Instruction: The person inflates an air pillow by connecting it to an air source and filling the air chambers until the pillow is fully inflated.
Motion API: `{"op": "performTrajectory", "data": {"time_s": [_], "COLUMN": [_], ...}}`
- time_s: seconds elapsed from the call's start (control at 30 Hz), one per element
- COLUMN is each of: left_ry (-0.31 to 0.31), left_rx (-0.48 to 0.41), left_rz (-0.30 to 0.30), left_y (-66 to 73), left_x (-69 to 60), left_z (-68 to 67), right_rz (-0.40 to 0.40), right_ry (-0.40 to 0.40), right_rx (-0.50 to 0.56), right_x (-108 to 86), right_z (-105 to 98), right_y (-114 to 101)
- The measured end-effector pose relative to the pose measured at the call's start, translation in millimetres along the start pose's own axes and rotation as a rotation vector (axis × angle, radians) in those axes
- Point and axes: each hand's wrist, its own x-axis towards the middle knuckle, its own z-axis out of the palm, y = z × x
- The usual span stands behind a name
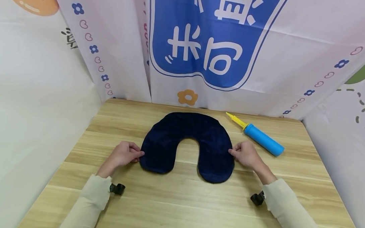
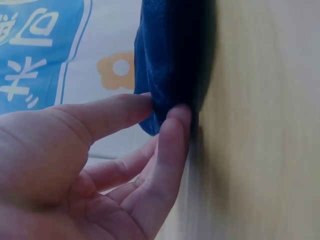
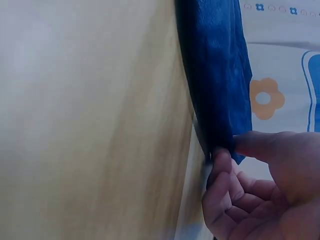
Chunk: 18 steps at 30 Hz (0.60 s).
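Observation:
A flat, dark navy U-shaped neck pillow (image 1: 188, 126) lies on the wooden table, its opening toward the person. At its left outer edge, the left hand (image 1: 126, 153) pinches the fabric between thumb and fingers. The right hand (image 1: 245, 154) does the same at the right outer edge. In the left wrist view, the thumb is on top of the pillow (image 2: 172, 55) and the fingertips (image 2: 172, 131) are under its rim. The right wrist view has the pillow (image 3: 215, 65) caught between the thumb and curled fingers of the right hand (image 3: 260, 185).
A blue hand pump (image 1: 263, 139) with a yellow nozzle (image 1: 237, 121) lies at the back right of the wooden table (image 1: 179, 207), just beyond the right hand. A printed cloth (image 1: 118, 41) hangs behind the table's far edge. White sheets flank both sides.

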Motion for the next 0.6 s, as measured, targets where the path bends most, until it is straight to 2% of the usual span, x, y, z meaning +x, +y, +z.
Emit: {"op": "performTrajectory", "data": {"time_s": [0.37,0.5,0.6], "left_ry": [0.021,0.048,0.023], "left_rx": [-0.026,0.023,0.086], "left_rz": [-0.022,-0.021,-0.043], "left_y": [-6.7,-2.3,3.1], "left_x": [27.8,35.0,31.3], "left_z": [-16.5,-19.6,-16.5], "right_rz": [-0.003,0.001,0.005], "right_ry": [-0.094,-0.152,-0.167], "right_rx": [-0.007,-0.017,-0.046], "right_x": [-46.0,-57.3,-58.2], "right_z": [15,15,6], "right_y": [-12,-15,-14]}}
